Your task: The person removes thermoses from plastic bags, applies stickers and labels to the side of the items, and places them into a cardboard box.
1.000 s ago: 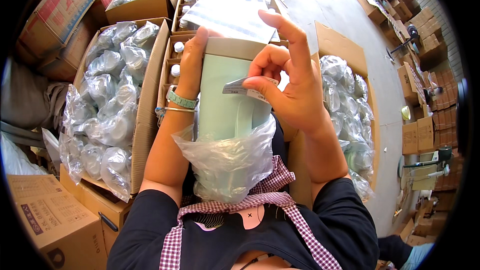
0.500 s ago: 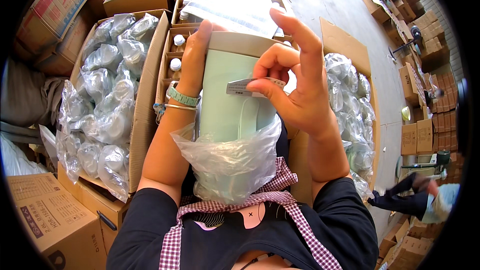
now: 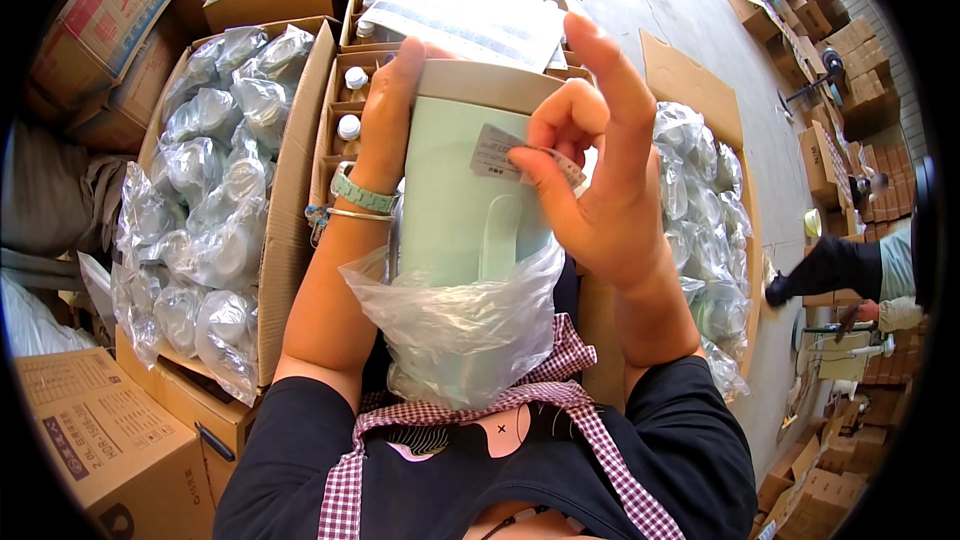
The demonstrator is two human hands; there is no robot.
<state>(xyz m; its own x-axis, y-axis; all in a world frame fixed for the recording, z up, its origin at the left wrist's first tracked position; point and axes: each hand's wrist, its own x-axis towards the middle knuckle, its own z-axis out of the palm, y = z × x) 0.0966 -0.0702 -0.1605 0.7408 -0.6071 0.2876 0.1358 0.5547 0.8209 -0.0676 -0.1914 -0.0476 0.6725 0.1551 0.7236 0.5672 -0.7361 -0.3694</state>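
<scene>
A mint-green container (image 3: 445, 200) with a grey top rim is upright in front of me, its lower part wrapped in a crumpled clear bag (image 3: 450, 335); a slim handle runs down its front. My left hand (image 3: 390, 110) grips its upper left side, thumb along the rim, fingers largely hidden behind it. My right hand (image 3: 600, 190) pinches a small silvery printed card or label (image 3: 493, 148) against the container's front, below the rim; its index finger is raised. Whether the label is stuck down I cannot tell.
Open cartons of bagged items (image 3: 205, 200) stand left and right (image 3: 700, 210). Behind are boxes of white-capped bottles (image 3: 352, 130) with paper sheets (image 3: 465, 10) on top, and more cartons lower left (image 3: 110, 440). Far right, a person's dark-trousered leg (image 3: 830, 270) shows near stacked cartons.
The label has tilted, its left end rising, and my right hand has shifted slightly right. A passer-by at the far right has moved up the picture along the aisle.
</scene>
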